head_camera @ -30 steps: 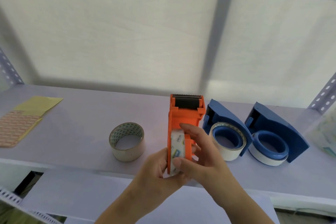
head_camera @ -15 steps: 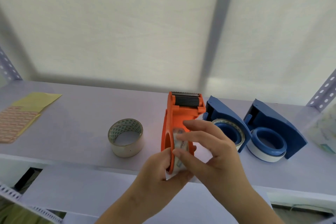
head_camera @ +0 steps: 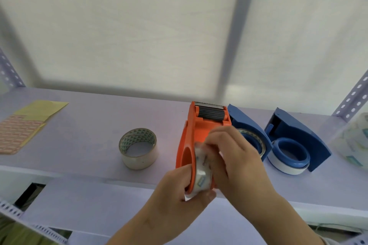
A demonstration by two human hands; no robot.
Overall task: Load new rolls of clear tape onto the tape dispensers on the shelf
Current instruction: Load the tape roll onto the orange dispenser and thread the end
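Hands (head_camera: 235, 157) on orange dispenser (head_camera: 196, 135), tape roll (head_camera: 202, 173) inside (blurred)

Yellow paper (head_camera: 42, 108), patterned sheet (head_camera: 17, 135) far left.

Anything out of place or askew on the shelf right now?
Nothing damaged or spilled. One loose tape roll lies on the shelf, not on a dispenser. Both hands hold the orange dispenser over the front edge, fitting a roll. Both blue dispensers look loaded.
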